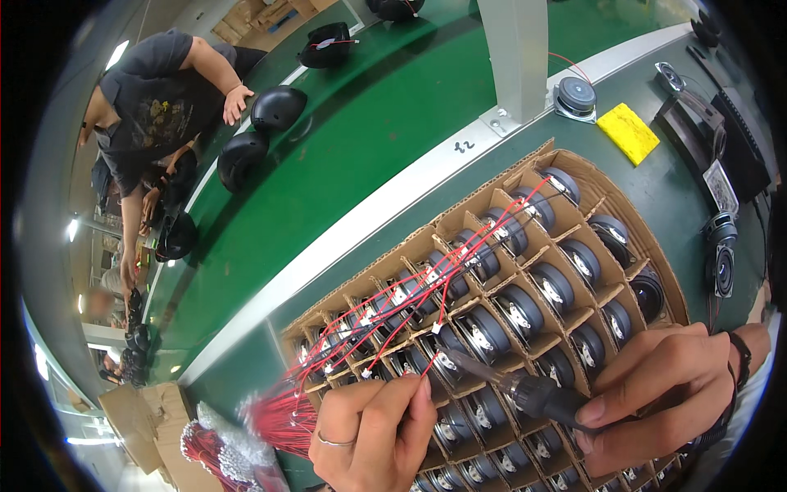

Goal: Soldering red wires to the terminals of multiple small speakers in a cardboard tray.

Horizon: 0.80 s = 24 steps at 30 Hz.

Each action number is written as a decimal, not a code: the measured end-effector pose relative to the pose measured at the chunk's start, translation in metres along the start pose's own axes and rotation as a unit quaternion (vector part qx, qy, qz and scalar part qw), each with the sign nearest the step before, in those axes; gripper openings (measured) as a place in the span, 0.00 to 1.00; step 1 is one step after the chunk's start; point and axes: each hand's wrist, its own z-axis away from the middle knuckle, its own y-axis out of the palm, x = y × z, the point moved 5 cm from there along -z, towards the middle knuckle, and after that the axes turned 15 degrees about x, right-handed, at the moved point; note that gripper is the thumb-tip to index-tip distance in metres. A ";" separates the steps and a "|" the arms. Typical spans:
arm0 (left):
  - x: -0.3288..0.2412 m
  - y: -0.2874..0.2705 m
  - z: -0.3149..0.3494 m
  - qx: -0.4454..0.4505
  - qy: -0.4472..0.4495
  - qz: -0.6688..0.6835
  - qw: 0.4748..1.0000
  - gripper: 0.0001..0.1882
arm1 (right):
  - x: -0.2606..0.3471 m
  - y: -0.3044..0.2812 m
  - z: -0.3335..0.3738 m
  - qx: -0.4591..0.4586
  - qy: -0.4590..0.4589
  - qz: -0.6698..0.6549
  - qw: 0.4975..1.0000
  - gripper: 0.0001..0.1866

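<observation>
My left hand (373, 435), a ring on one finger, pinches the end of a thin red wire (431, 361). My right hand (668, 389) grips a black-handled soldering iron (541, 397). Its tip points left, close to the wire and over a speaker in the box; whether it touches cannot be made out. Beneath both hands, a cardboard box (453, 216) with dividers holds several small round speakers (482, 334), each in its own cell, metal terminals showing. Red and black wires (426, 287) with white connectors lie across the upper rows.
Bundled red wires (279, 418) lie left of the box. A yellow sponge (628, 134) and a loose speaker (576, 98) rest beyond it, with black speaker parts (721, 254) at right. Past a metal post (515, 66) runs a green conveyor (385, 139) carrying black shells (279, 107); a co-worker (164, 107) reaches toward them.
</observation>
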 end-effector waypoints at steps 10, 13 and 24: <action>0.007 0.008 0.009 -0.022 -0.020 -0.004 1.000 0.15 | 0.002 -0.003 0.000 0.015 -0.003 0.008 1.000 0.12; 0.006 0.006 0.006 -0.027 -0.019 0.004 0.999 0.14 | 0.000 -0.002 0.001 0.026 -0.002 -0.016 1.000 0.12; -0.001 -0.001 0.000 -0.005 0.003 0.005 1.000 0.11 | 0.000 -0.002 0.001 0.022 -0.004 -0.017 1.000 0.12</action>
